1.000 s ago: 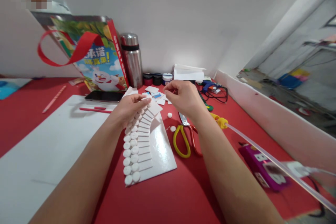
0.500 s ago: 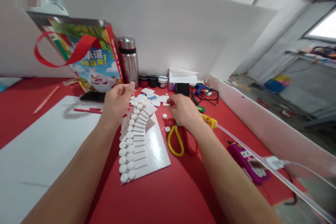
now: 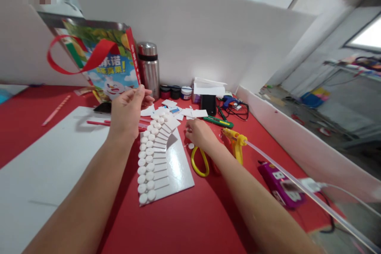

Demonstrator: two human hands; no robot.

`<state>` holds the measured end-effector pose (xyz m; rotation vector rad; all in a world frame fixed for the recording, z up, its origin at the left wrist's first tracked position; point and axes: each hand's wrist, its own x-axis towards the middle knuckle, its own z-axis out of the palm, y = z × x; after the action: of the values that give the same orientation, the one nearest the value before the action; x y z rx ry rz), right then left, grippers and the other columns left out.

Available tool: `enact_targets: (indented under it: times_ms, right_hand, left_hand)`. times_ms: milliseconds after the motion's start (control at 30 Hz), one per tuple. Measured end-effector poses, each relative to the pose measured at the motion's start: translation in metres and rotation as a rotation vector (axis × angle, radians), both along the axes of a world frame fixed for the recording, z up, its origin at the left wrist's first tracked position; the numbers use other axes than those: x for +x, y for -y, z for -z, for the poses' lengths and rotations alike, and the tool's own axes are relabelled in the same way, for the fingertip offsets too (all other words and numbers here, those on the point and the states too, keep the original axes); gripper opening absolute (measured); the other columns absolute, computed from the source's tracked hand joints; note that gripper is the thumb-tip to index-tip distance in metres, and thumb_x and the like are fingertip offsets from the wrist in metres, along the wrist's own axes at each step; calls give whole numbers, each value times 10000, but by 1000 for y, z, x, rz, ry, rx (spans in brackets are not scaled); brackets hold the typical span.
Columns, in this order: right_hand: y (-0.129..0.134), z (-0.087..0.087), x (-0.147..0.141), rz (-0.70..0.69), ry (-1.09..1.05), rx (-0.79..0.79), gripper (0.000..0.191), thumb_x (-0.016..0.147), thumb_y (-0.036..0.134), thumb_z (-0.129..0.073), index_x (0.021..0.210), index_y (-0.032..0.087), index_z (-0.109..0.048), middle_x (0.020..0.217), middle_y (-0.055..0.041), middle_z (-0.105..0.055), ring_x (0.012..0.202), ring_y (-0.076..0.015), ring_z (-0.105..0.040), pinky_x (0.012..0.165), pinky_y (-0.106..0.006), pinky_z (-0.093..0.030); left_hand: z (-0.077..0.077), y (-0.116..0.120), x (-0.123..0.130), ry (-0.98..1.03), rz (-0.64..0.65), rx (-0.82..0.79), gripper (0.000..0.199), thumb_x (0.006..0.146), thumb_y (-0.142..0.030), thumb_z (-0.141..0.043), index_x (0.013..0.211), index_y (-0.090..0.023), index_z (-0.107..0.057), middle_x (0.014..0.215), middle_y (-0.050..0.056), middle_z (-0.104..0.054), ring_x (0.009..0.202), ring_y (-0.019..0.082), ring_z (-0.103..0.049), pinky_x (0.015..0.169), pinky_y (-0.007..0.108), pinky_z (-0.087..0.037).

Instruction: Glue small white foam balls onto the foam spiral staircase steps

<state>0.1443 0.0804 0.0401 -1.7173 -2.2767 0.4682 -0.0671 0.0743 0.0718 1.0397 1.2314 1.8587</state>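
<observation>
My left hand (image 3: 129, 113) is raised beside the steel flask, thumb and fingers drawn together; whatever they hold is hidden. My right hand (image 3: 202, 133) is low over the red table with its fingertips pinched, covering the place where a loose white disc lay. Another small white disc (image 3: 191, 146) lies just below those fingers. Between the hands lies a glossy white board (image 3: 180, 166) carrying a curved fan of white strips (image 3: 159, 160). Two rows of white discs (image 3: 149, 167) run along the strips' left ends. Yellow-handled scissors (image 3: 200, 166) lie partly under my right wrist.
White card pieces (image 3: 169, 105) are scattered behind the board. A green cutter (image 3: 218, 122), yellow glue gun (image 3: 236, 143) and purple box (image 3: 279, 184) are on the right. A steel flask (image 3: 149, 69) and printed gift bag (image 3: 111, 63) stand at the back. A white sheet (image 3: 50, 158) covers the left.
My right hand has come down toward me, over a loose white disc that showed before, uncovering the green cutter. My left hand has shifted a little left. The view has moved slightly.
</observation>
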Motion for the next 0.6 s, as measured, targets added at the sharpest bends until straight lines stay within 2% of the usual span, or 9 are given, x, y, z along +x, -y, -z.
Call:
enact_targets:
  times_ms: [67, 133, 200, 267, 300, 367, 467, 533, 600]
  right_hand:
    - [9, -9, 4, 41, -63, 57, 233, 883, 98, -594, 1083, 117, -713, 1036, -146, -724, 881, -216, -676, 807, -311, -487]
    - [24, -19, 9, 77, -258, 74, 222, 936, 193, -582, 1127, 149, -687, 1041, -110, -731, 866, -190, -685, 803, -301, -508]
    - [45, -28, 16, 115, -713, -41, 214, 914, 293, -663, 1083, 164, -684, 886, -62, -739, 805, -187, -704, 759, -299, -537]
    - [67, -33, 24, 163, -1100, -196, 266, 835, 343, -774, 1023, 174, -689, 809, -32, -731, 764, -181, -713, 735, -296, -559]
    - [79, -34, 29, 191, -1225, -246, 281, 795, 345, -819, 980, 174, -694, 797, -23, -728, 731, -164, -708, 722, -281, -560]
    - [99, -33, 39, 281, -1382, -312, 305, 743, 329, -874, 944, 173, -705, 809, -15, -726, 685, -132, -689, 670, -241, -551]
    - [122, -26, 52, 371, -1521, -396, 324, 715, 290, -904, 953, 165, -724, 797, -5, -713, 627, -80, -638, 606, -177, -513]
    - [133, -21, 57, 407, -1557, -462, 319, 724, 279, -902, 960, 158, -725, 759, 5, -692, 607, -59, -601, 597, -155, -497]
    - [141, -17, 59, 422, -1568, -509, 311, 746, 292, -890, 960, 160, -708, 714, 18, -664, 600, -52, -573, 594, -145, -483]
  left_hand:
    - [-3, 3, 1, -10, 9, 20, 313, 843, -462, -729, 809, -152, -748, 693, 22, -690, 626, 107, -612, 641, 218, -491]
    - [-9, 9, 7, -84, 57, 55, 269, 873, -422, -712, 848, -158, -755, 721, 18, -693, 622, 102, -594, 619, 216, -470]
    - [-15, 21, 21, -237, 172, 88, 215, 904, -369, -693, 928, -168, -765, 777, 20, -706, 654, 107, -593, 624, 220, -460]
    - [-18, 35, 40, -419, 375, 128, 200, 928, -335, -676, 1001, -177, -773, 871, 36, -720, 749, 131, -624, 686, 236, -481]
    - [-18, 42, 51, -507, 482, 185, 192, 924, -312, -687, 1030, -176, -771, 942, 51, -719, 834, 149, -639, 744, 248, -493]
    - [-16, 56, 70, -623, 654, 232, 218, 934, -303, -682, 1098, -184, -760, 1026, 67, -690, 884, 161, -633, 790, 269, -501]
    - [-9, 73, 87, -723, 821, 179, 237, 952, -253, -654, 1163, -194, -744, 1033, 64, -644, 890, 157, -627, 802, 266, -498]
    - [-4, 84, 91, -735, 901, 161, 294, 954, -188, -632, 1236, -200, -715, 1045, 65, -635, 915, 157, -633, 819, 258, -501]
    - [3, 93, 90, -728, 917, 194, 324, 967, -148, -589, 1272, -188, -691, 1084, 81, -643, 982, 171, -635, 882, 270, -498]
